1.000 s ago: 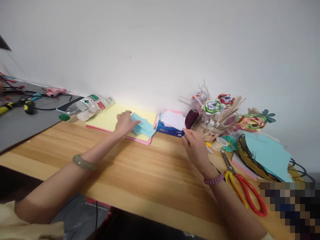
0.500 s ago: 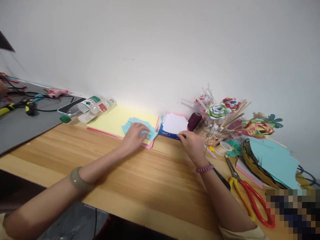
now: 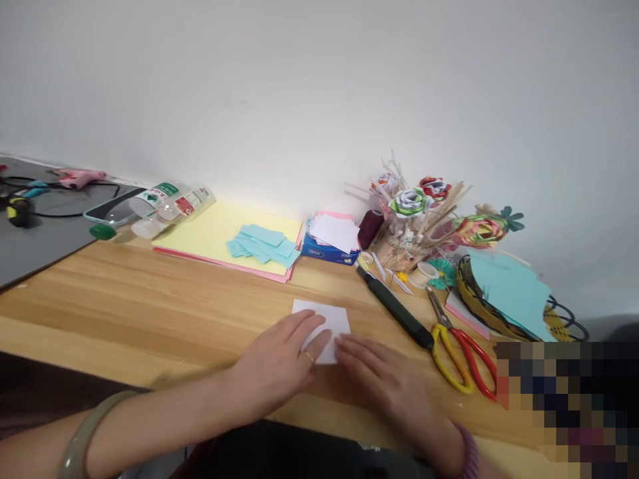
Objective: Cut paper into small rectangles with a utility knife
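Note:
A small white sheet of paper (image 3: 327, 319) lies on the wooden table (image 3: 200, 293) near its front edge. My left hand (image 3: 287, 352) rests over the sheet's left part, fingers spread, a ring on one finger. From the right, my right hand (image 3: 379, 376) touches the sheet's right edge with its fingers stretched out; it is slightly blurred. More white sheets (image 3: 335, 231) sit on a blue box (image 3: 319, 253) against the wall. Light blue paper strips (image 3: 264, 244) lie on yellow sheets (image 3: 200, 229).
Scissors (image 3: 454, 346) and a dark green-handled tool (image 3: 399, 309) lie to the right. Behind them stand paper flowers (image 3: 412, 201) and a basket (image 3: 472, 296) holding blue paper. Plastic bottles (image 3: 170, 211) and a phone (image 3: 112, 205) are at the left.
Both hands have come back towards the table's front edge, away from the blue strips and blue box. A white sheet now lies under them. The view has shifted slightly.

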### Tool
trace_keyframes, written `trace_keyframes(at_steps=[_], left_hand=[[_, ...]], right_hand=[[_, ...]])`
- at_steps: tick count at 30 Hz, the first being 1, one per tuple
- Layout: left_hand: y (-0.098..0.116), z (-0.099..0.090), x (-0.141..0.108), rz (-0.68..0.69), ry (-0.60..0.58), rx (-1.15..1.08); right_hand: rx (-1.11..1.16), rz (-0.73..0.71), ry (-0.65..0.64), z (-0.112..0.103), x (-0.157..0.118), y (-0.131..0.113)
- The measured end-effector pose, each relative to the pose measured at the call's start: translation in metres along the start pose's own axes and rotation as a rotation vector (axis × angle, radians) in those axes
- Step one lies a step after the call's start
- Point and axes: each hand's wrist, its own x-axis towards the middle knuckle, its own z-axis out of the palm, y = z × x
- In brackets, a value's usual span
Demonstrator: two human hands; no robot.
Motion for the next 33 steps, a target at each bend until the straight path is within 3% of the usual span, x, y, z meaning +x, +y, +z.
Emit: trace_keyframes(at_steps=[3, 8, 15, 20, 24, 27, 33], left_hand=[[-0.003, 0.004, -0.011, 0.043, -0.167, -0.031], [0.001, -0.003, -0.016, -0.013, -0.126, -0.273], [0.011, -0.007, -0.02, -0.372, -0.132, -0.686], [0.015, 0.004, -0.029, -0.696, -0.09, -0.637], [0.024, 0.011, -0.027, -0.856, -0.11, -0.442], [0.028, 0.014, -0.023, -0.847, -0.154, -0.285], [0.03, 0.016, -0.019, -0.587, -0.08, -0.084]], right_hand=[[0.081, 0.076, -0.024, 0.003, -0.018, -0.017], [0.27, 0.327, 0.03, 0.003, -0.03, -0.029], [0.266, 0.646, 0.148, 0.013, -0.043, -0.039], [0.163, 0.87, 0.209, 0.023, -0.038, -0.05], [0.002, 0.97, 0.242, 0.028, -0.031, -0.057], [-0.104, 0.924, 0.26, 0.03, -0.025, -0.059], [-0.173, 0.842, 0.211, 0.035, -0.028, -0.061]])
